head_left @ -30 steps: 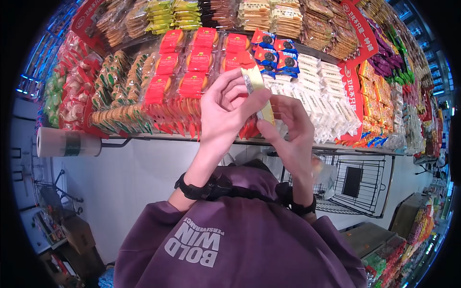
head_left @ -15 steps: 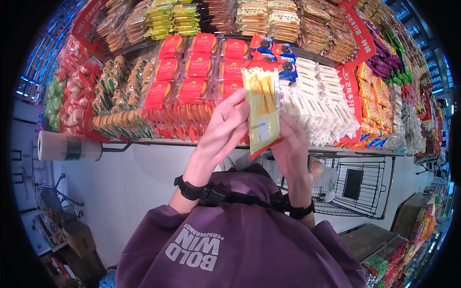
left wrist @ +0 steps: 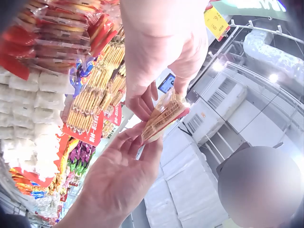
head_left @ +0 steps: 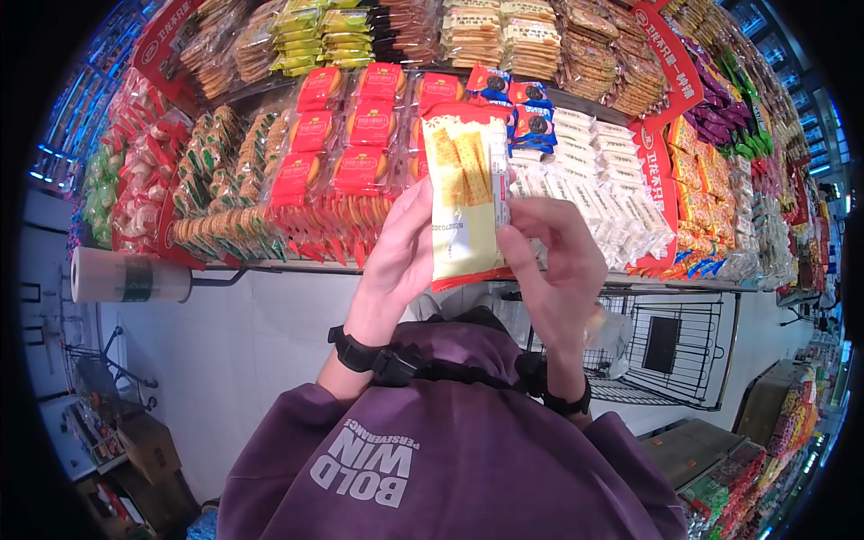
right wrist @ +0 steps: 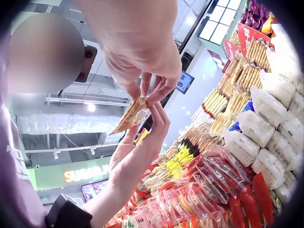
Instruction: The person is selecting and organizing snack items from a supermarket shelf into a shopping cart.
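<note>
Both hands hold up a biscuit packet (head_left: 463,198), pale yellow with red ends and long crackers pictured on its broad face. The left hand (head_left: 396,252) grips its left side, with the fingers partly hidden behind the packet. At the opposite edge, the right hand (head_left: 560,256) pinches the wrapper between thumb and fingers. In the left wrist view the packet (left wrist: 164,116) appears nearly edge-on between the hands. The right wrist view has the packet's clear wrapping (right wrist: 137,114) at the right fingertips, with biscuits showing inside.
Stacked snacks fill the display, with red-labelled biscuits (head_left: 369,121), blue cookie packs (head_left: 535,126) and white packs (head_left: 594,189) behind the hands. A roll of plastic bags (head_left: 130,274) hangs at the left. A wire cart (head_left: 675,342) stands at the lower right.
The biscuit packet has turned from edge-on to its broad face, then shifted left, showing a printed side strip. The right hand has moved from behind it to its right edge.
</note>
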A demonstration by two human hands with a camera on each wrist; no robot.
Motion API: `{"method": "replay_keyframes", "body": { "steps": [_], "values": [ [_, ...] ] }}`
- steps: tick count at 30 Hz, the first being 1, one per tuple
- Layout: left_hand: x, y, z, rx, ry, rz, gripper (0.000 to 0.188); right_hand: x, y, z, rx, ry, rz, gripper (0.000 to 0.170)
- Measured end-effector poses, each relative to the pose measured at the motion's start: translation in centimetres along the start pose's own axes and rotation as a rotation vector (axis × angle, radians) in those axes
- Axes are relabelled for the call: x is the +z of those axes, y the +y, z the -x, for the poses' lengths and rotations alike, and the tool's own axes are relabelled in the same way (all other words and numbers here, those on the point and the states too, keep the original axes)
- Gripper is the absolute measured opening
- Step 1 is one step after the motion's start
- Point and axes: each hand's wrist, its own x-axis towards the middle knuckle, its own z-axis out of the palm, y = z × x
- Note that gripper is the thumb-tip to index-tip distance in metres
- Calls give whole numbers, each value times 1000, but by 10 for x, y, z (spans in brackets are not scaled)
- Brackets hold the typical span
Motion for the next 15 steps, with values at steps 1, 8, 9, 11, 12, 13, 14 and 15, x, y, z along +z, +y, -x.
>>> {"method": "replay_keyframes", "body": {
  "steps": [1, 8, 9, 11, 12, 13, 14, 15],
  "values": [
    [0, 0, 1, 5, -5, -6, 59, 1, -3, 0, 2, 9, -22, 25],
    [4, 0, 0, 31, -150, 128, 51, -1, -3, 0, 6, 2, -72, 27],
    [3, 0, 0, 33, -144, 93, 53, -1, -2, 0, 3, 2, -63, 28],
    [3, 1, 0, 34, -132, 22, 56, -2, -1, 0, -4, 3, -47, 29],
    [2, 1, 0, 40, -128, 22, 59, -4, 0, 0, -23, -8, 13, 30],
    [1, 2, 0, 45, -124, 21, 62, -7, 2, 0, -41, -19, 73, 31],
    [1, 1, -1, 50, -120, 21, 66, -10, 3, 0, -60, -30, 132, 33],
    [3, 1, 0, 80, -99, -22, 68, -13, 1, -1, -85, -52, 172, 36]
  ]
}}
